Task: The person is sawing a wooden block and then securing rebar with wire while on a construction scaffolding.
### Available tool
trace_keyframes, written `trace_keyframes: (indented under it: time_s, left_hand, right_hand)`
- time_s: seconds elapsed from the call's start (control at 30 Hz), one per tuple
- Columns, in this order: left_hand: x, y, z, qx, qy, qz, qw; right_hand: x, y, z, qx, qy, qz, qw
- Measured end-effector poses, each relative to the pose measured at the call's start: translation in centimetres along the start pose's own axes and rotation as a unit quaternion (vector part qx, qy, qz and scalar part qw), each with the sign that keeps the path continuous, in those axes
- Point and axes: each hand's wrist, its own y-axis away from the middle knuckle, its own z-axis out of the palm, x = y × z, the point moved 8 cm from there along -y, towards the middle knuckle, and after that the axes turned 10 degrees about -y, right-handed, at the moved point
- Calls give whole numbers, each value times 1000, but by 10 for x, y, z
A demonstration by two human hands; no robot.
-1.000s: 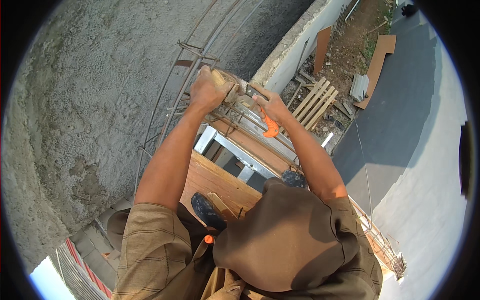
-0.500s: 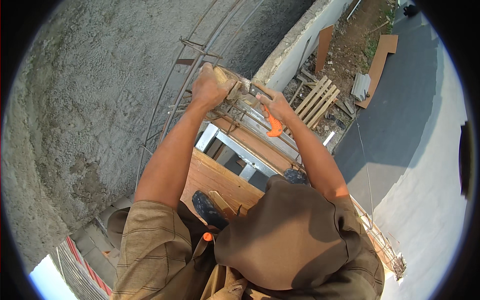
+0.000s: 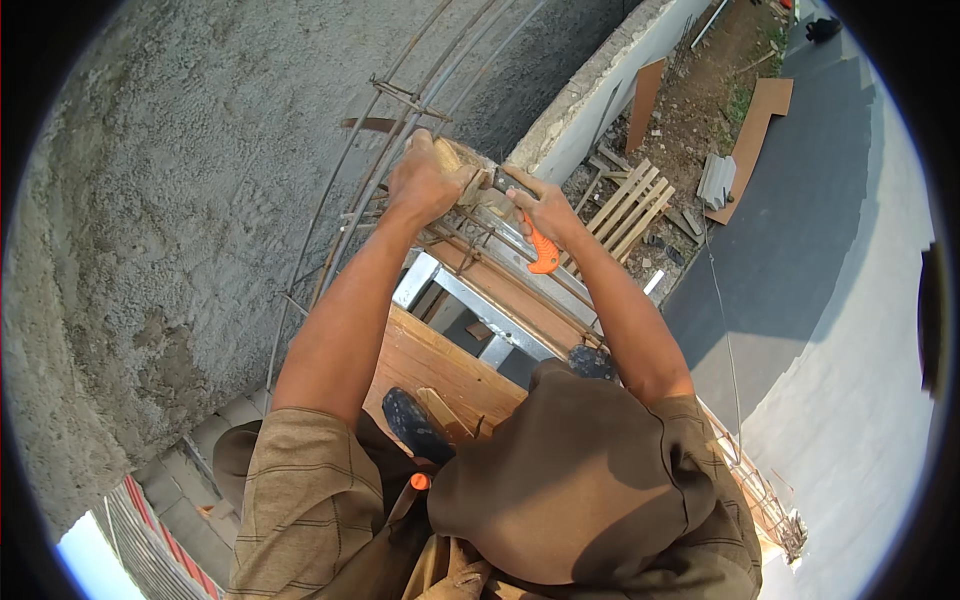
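My left hand (image 3: 422, 182) is closed around the edge of a short, rough wooden block (image 3: 455, 158) beside the rebar cage (image 3: 405, 100). With my right hand (image 3: 548, 215) I grip an orange-handled tool (image 3: 543, 254) that looks like a hammer. That hand is high on the tool, near its dark metal end, and the orange grip hangs below my fingers. The metal end is against or very close to the right side of the block; whether they touch is hard to tell.
Below my hands run a wooden form board (image 3: 520, 285) and a silver metal frame (image 3: 490, 312). My boot (image 3: 412, 420) stands on a wooden plank (image 3: 415, 355). A rough cement wall (image 3: 200, 180) rises on the left. Far below at right lies a slatted pallet (image 3: 635, 208).
The whole view has shifted slightly. My left hand keeps its hold on the block and my right hand its hold on the tool, with almost no movement.
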Motion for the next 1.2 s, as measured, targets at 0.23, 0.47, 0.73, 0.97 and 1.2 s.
trace_keyframes:
  time_s: [0.23, 0.47, 0.73, 0.97, 1.2]
  left_hand:
    - [-4, 2, 1, -27, 30, -13, 999]
    - [-3, 0, 3, -30, 34, 1, 999]
    - [-5, -7, -3, -16, 45, 25, 999]
    - [-11, -9, 7, -56, 65, 20, 996]
    - [-8, -8, 2, -23, 56, 45, 997]
  right_hand:
    - [43, 4, -12, -15, -68, 13, 997]
    - [-61, 0, 5, -73, 47, 54, 995]
    - [-31, 8, -7, 42, -72, 54, 995]
    - [-37, -10, -23, -22, 99, 34, 994]
    - [18, -16, -29, 4, -13, 108, 994]
